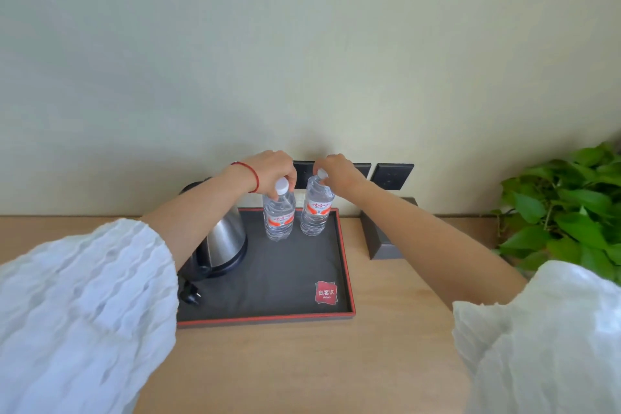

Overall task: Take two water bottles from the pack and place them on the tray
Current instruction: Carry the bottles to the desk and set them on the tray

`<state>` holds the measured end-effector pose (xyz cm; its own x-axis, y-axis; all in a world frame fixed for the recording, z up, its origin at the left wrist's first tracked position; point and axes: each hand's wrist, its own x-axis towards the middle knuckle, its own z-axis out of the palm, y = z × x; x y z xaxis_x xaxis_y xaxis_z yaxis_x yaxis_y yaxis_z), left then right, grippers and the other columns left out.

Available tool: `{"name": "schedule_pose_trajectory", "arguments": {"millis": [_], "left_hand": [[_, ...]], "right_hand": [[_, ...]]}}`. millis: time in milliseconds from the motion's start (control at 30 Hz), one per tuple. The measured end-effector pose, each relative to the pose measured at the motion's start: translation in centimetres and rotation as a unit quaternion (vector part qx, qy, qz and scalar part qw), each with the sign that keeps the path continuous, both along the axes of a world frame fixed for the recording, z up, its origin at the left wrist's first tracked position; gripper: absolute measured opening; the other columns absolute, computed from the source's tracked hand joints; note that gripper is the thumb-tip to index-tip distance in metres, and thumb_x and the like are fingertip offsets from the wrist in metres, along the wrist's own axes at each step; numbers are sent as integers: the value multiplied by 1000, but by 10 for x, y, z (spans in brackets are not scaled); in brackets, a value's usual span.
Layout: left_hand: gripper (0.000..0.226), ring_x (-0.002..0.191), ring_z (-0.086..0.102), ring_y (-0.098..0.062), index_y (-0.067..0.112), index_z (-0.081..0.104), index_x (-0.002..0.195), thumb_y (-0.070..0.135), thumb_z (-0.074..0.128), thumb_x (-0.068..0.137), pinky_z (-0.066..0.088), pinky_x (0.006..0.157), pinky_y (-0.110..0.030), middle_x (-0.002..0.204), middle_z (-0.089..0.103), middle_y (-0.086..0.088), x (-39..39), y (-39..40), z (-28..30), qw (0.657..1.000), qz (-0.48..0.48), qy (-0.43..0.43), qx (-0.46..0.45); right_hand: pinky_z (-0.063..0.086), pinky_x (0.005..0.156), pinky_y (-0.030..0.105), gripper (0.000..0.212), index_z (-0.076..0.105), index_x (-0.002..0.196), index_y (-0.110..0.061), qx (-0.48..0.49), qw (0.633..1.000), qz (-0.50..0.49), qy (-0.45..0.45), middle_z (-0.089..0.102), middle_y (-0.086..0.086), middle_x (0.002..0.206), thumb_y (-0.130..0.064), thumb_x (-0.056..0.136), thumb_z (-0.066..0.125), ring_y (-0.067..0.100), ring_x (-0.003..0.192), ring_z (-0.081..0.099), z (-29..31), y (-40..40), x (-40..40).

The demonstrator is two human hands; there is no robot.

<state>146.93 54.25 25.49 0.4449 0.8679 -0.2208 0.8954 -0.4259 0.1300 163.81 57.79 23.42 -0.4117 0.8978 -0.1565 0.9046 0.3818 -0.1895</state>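
Pale wall rises behind a wooden worktop (302, 363) carrying a black red-rimmed tray (347, 279). On it stand a steel kettle (225, 239) and, at the far edge, two upright water bottles side by side: the left hand (272, 175) pinches the left bottle (279, 215) near its cap, the right hand (336, 170) the right bottle (316, 208).

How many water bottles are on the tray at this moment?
2. One bottle stands at the back of the tray, beside the kettle, under the left hand. The other bottle stands to its right, under the right hand. No pack shows.
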Motion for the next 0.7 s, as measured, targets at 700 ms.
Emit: {"name": "schedule_pose_trajectory", "arguments": {"millis": [700], "left_hand": [[40,106,56,-35,6,68,110,-13,63,75,44,86,-37,113,61,-19,5,32,-44,985,87,-127,72]], "right_hand": [[49,86,41,28,61,116,-6,-3,999,32,29,56,22,115,-2,90,52,37,102,57,-6,1,-2]]}}
